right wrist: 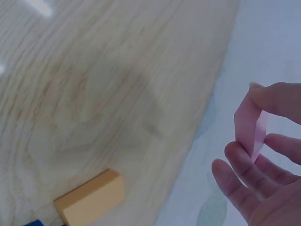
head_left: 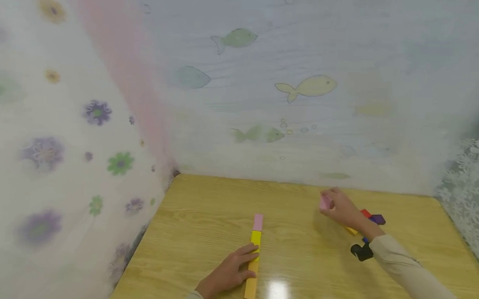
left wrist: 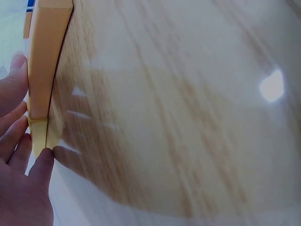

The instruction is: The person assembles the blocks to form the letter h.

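A straight row of blocks runs away from the person on the table: a pink block (head_left: 258, 222) at the far end, a yellow block (head_left: 256, 237) in the middle and an orange block (head_left: 250, 289) nearest. Loosely extended fingers of the left hand (head_left: 229, 271) rest on the row's yellow part, and the thumb touches the orange. Above the table's far right part, the right hand (head_left: 342, 210) pinches another pink block (right wrist: 248, 120) between thumb and fingers; its angled faces show in the right wrist view.
Under and behind the right forearm lies a loose pile with a red block (head_left: 366, 213), a purple block (head_left: 378, 219), an orange block (right wrist: 91, 197) and a blue block (head_left: 365, 240). The wooden table (head_left: 204, 206) meets a fish-painted wall (head_left: 239, 158) at the back.
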Tool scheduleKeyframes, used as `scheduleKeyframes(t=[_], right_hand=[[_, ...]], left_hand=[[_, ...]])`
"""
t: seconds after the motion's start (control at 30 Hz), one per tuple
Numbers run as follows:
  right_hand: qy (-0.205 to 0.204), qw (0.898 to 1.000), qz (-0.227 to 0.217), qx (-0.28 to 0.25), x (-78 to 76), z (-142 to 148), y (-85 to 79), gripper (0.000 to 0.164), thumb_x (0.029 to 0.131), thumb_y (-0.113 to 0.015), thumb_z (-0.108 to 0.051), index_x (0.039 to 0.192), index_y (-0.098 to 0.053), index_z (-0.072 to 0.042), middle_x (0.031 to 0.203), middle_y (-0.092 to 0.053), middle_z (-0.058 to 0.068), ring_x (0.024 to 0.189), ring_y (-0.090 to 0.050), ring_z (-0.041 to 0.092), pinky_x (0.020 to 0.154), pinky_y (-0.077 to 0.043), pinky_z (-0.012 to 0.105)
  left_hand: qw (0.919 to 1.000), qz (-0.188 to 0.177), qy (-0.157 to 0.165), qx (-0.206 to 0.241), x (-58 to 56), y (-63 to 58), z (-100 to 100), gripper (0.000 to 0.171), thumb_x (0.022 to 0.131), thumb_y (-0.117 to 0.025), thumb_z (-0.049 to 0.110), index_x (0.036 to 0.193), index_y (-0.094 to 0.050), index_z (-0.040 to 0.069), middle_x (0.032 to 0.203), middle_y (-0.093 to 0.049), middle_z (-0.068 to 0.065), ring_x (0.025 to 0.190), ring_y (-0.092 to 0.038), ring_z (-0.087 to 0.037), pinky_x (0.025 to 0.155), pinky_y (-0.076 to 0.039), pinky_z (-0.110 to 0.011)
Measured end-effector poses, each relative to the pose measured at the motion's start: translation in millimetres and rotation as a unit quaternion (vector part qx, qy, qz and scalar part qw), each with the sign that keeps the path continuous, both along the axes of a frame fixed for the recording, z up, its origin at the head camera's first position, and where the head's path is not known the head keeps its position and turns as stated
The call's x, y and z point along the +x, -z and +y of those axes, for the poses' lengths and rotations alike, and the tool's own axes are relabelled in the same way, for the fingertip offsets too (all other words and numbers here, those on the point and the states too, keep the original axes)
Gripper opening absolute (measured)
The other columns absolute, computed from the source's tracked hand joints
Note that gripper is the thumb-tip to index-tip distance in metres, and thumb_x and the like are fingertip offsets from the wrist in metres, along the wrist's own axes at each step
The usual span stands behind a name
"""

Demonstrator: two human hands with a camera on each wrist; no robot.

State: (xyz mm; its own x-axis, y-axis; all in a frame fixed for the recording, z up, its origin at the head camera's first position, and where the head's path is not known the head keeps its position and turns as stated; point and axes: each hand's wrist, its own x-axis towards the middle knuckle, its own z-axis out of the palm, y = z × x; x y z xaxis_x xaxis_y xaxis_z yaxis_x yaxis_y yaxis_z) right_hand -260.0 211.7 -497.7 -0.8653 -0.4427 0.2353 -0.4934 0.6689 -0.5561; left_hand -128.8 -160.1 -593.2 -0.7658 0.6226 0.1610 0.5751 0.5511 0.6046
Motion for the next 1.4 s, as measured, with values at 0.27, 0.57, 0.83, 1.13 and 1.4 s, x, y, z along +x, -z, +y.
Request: scheduleKeyframes(t=[0.27, 0.57, 0.83, 1.13, 1.4], right_hand=[[-0.033, 0.999, 0.006, 0.008, 1.1, -19, 0.1, 0.052, 0.08, -0.073, -0.01, 0.122, -0.054, 0.012, 0.11, -0.053, 0.024, 0.072, -0.05, 0.015, 0.059, -0.046, 0.028], [-0.053, 0.998, 0.003, 0.014, 1.5, -40, -0.9, 0.05, 0.082, -0.073, -0.01, 0.123, -0.054, 0.011, 0.108, -0.053, 0.019, 0.075, -0.052, 0.017, 0.06, -0.047, 0.029], [-0.066, 0.998, -0.003, 0.01, -1.5, -58, -3.0, 0.053, 0.083, -0.072, -0.012, 0.126, -0.052, 0.011, 0.115, -0.052, 0.024, 0.077, -0.053, 0.016, 0.062, -0.048, 0.028], [-0.073, 0.997, -0.02, 0.0, -2.0, -78, -1.3, 0.052, 0.082, -0.071, -0.01, 0.125, -0.052, 0.012, 0.115, -0.052, 0.024, 0.078, -0.053, 0.018, 0.064, -0.049, 0.029], [-0.099, 0.995, 0.0, -0.029, -7.6, -92, 5.9, 0.052, 0.081, -0.073, -0.013, 0.121, -0.053, 0.015, 0.113, -0.053, 0.026, 0.074, -0.053, 0.017, 0.061, -0.049, 0.027]], left_hand=[[1.0, -0.004, 0.0, -0.004, 0.4, 1.2, 1, 0.053, 0.09, -0.063, 0.031, 0.134, -0.052, 0.003, 0.147, -0.039, -0.008, 0.136, -0.034, -0.027, 0.107, -0.035, -0.041], [0.9999, -0.012, -0.002, -0.005, 0.6, -0.3, 0, 0.054, 0.091, -0.062, 0.033, 0.135, -0.052, 0.003, 0.147, -0.039, -0.007, 0.136, -0.034, -0.027, 0.107, -0.035, -0.041], [1.0, 0.0, 0.001, -0.005, 0.9, -1.9, 0, 0.054, 0.09, -0.063, 0.032, 0.134, -0.052, 0.002, 0.147, -0.039, -0.009, 0.136, -0.034, -0.028, 0.107, -0.036, -0.041], [1.0, 0.008, 0.005, -0.002, 0.7, 0.7, 0, 0.052, 0.091, -0.062, 0.032, 0.133, -0.053, 0.003, 0.146, -0.04, -0.008, 0.135, -0.035, -0.027, 0.106, -0.037, -0.04], [1.0, 0.002, 0.002, 0.0, 1.2, -0.3, 0, 0.054, 0.09, -0.062, 0.033, 0.134, -0.053, 0.002, 0.147, -0.039, -0.009, 0.136, -0.034, -0.028, 0.107, -0.036, -0.04]])
